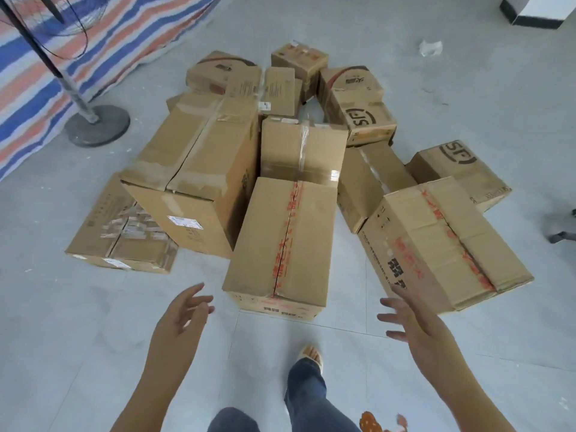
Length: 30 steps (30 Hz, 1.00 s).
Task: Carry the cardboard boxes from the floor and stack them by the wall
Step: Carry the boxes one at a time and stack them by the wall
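Many boxes: about a dozen cardboard boxes [293, 157] are seen heaped together on the grey tiled floor [62, 322]; no stack by a wall is in view.
Progress: judged as barely begun, with the whole heap left to be carried.
Hands: left hand [184, 310] and right hand [405, 316] are spread wide, nothing held, either side of the nearest box [280, 241].
Surroundings: a fan stand [96, 123] and striped tarpaulin [93, 48] are placed left of the heap.
Obstacles: a tilted box [442, 244] lies just beside the nearest one.
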Each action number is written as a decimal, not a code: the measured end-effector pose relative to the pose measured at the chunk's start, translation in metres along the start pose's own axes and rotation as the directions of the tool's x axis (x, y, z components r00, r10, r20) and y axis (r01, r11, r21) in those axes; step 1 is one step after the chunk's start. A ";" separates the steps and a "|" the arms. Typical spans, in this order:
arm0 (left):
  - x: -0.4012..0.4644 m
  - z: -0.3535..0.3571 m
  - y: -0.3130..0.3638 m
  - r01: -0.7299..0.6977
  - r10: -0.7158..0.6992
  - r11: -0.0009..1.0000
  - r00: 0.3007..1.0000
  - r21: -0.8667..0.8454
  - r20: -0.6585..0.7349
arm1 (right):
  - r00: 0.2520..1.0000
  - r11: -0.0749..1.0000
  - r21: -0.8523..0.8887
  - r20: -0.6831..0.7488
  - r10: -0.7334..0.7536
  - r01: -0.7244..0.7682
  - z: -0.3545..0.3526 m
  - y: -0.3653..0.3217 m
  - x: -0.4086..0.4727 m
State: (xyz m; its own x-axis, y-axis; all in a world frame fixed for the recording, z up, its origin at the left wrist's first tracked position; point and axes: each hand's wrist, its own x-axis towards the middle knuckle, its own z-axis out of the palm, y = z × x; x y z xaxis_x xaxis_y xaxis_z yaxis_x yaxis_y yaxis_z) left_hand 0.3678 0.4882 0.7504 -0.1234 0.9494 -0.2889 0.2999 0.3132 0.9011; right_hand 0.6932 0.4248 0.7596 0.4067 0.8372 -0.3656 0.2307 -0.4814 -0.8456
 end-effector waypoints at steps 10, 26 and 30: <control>0.167 0.085 -0.121 0.314 -0.314 0.948 0.949 0.045 -0.011 | 0.934 0.935 0.004 0.044 0.354 -0.355 0.090 0.113 0.191; 0.292 0.131 -0.340 0.588 -0.568 0.785 0.809 -0.193 0.154 | 0.843 0.795 0.300 0.070 0.533 -0.527 0.226 0.300 0.277; 0.289 0.137 -0.318 0.598 -0.571 0.773 0.801 -0.212 0.179 | 0.842 0.766 0.387 0.052 0.537 -0.513 0.214 0.286 0.283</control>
State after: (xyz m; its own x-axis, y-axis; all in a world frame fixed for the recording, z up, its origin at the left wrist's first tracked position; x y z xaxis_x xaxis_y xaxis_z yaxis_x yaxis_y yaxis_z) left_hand 0.3664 0.6658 0.3360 -0.1014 0.5858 -0.8041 -0.0429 0.8049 0.5918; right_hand 0.6847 0.5797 0.3309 0.4206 0.4594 -0.7823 -0.3740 -0.6978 -0.6109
